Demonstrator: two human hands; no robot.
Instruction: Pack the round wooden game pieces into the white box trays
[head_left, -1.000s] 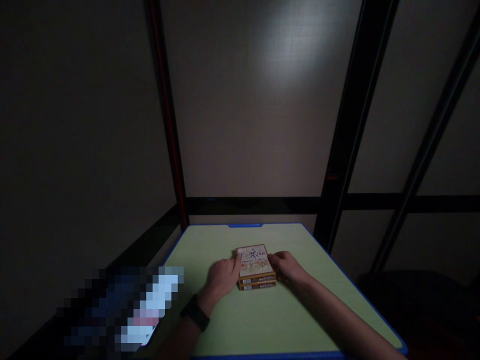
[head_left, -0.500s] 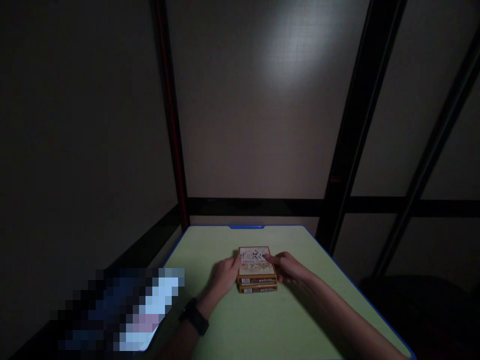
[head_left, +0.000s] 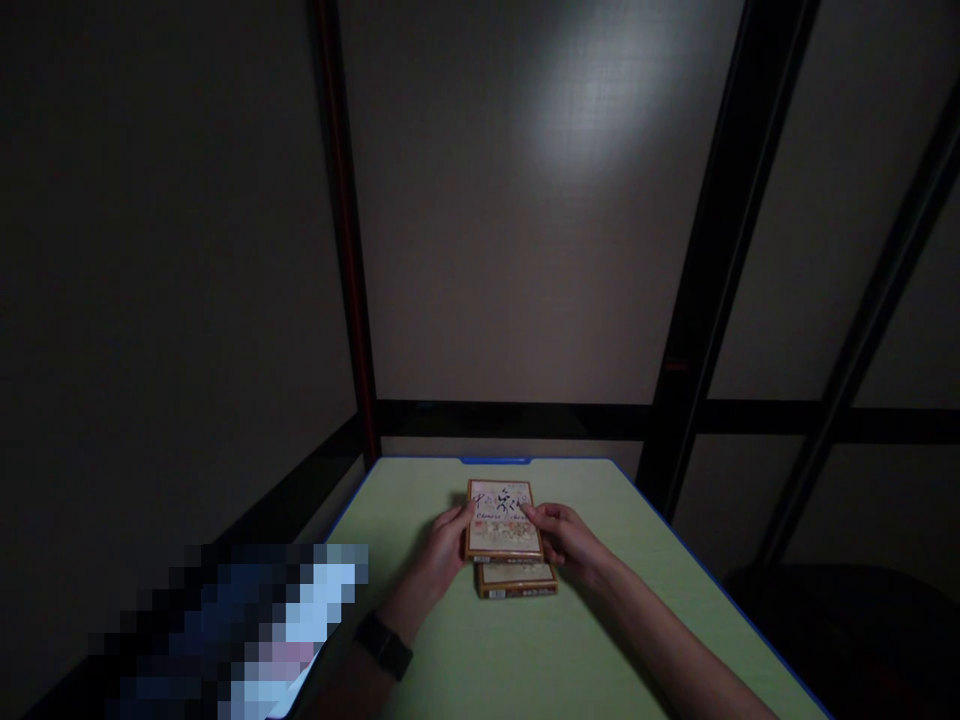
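Observation:
Between my two hands is a flat Chinese chess box (head_left: 504, 535) with a pale printed lid and orange-brown edges. My left hand (head_left: 447, 545) grips its left side, thumb at the upper edge. On the opposite side my right hand (head_left: 564, 535) holds it, thumb on the lid and fingers partly hidden underneath. A second, similar box (head_left: 517, 583) lies below and nearer to me, its front edge and a strip of its lid showing. The upper box covers the rest of it. A dark watch (head_left: 384, 645) is on my left wrist.
The boxes are over a light green tabletop (head_left: 465, 660) with a blue rim. Walls with dark frames stand behind and to the left. A pixelated bright patch (head_left: 300, 630) borders the table's left side, and a dark shape (head_left: 847, 620) lies right of the table.
The upper box has shifted away from me and slightly left, its lid tilting more towards me. More of the lower box's lid shows. Both hands moved with the upper box.

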